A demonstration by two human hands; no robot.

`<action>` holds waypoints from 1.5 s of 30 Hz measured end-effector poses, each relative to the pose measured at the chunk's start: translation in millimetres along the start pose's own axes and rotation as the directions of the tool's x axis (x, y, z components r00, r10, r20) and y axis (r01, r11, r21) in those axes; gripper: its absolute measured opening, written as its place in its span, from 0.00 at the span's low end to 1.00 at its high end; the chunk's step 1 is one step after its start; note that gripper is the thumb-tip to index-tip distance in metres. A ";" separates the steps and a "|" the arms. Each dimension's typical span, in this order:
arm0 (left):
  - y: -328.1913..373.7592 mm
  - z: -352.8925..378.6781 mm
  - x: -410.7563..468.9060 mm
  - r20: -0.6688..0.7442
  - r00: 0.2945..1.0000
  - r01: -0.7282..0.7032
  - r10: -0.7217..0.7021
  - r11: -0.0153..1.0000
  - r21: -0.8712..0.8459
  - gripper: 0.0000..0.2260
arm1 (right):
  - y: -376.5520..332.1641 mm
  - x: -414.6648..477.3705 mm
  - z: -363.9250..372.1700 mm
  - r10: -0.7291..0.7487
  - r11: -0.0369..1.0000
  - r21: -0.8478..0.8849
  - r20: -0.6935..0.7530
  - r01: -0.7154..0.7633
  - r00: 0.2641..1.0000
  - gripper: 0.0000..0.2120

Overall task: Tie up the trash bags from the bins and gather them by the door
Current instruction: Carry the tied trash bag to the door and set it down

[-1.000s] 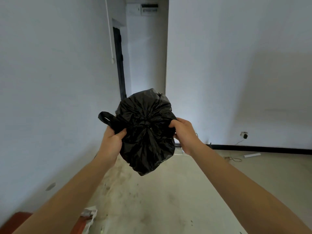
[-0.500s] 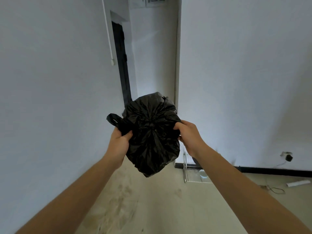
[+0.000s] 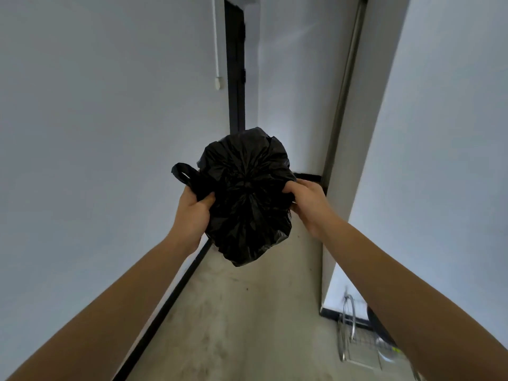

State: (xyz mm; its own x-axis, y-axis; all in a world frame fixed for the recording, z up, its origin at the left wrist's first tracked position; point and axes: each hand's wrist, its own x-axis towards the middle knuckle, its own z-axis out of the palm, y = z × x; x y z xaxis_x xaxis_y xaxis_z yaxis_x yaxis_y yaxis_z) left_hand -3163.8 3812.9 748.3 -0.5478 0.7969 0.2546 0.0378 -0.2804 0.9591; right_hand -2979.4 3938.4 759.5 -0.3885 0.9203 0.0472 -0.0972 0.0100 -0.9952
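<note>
Ahead, on outstretched arms, left grip [image 3: 193,213] and right grip [image 3: 308,204] each pinch the black trash bag [image 3: 247,193].

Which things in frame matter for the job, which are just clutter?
Job:
- crumpled black plastic trash bag, held off the floor
- left hand gripping its loop handle
- right hand gripping its other side

Lying about:
- metal wire rack on the floor
- white conduit on the left wall

White walls [image 3: 96,133], dark door frame [image 3: 235,64], stained concrete floor [image 3: 247,325], wire rack [image 3: 357,342]
</note>
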 end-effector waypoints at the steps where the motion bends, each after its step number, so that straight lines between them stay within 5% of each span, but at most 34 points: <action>1: -6.7 -2.7 31.7 -0.001 1.000 -0.009 0.009 1.000 0.004 0.18 | -0.1 31.8 9.0 -0.010 1.000 0.006 0.009 0.010 1.000 0.10; 14: -105.8 24.0 390.9 0.049 0.998 0.030 -0.038 0.988 0.152 0.16 | 25.4 380.9 40.8 0.030 0.999 0.030 -0.064 -0.028 0.998 0.12; 28: -289.9 7.3 709.5 -0.139 0.917 0.398 -0.374 0.837 0.375 0.22 | 176.7 773.1 100.3 0.336 0.938 -0.129 0.109 -0.322 0.936 0.12; 38: -437.2 -92.6 841.0 -0.260 0.827 0.559 -0.498 0.685 0.467 0.06 | 287.7 902.2 197.5 0.446 0.849 -0.348 0.070 -0.397 0.892 0.11; 42: -537.0 -120.5 862.3 -0.290 0.720 0.685 -0.631 0.579 0.442 0.04 | 377.2 930.3 218.6 0.519 0.779 -0.429 0.030 -0.458 0.854 0.13; 45: -628.5 -135.8 849.1 -0.331 0.539 0.840 -0.775 0.463 0.284 0.08 | 474.3 939.7 222.3 0.602 0.706 -0.461 -0.011 -0.538 0.799 0.13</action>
State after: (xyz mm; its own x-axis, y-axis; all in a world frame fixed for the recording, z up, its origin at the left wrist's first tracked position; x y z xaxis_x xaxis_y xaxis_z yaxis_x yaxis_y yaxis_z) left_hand -3766.1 4593.1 344.9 -0.6007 0.4699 -0.6468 -0.2055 0.6911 0.6929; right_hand -3594.3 4720.9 350.9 -0.3591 0.7451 -0.5620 0.5626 -0.3077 -0.7674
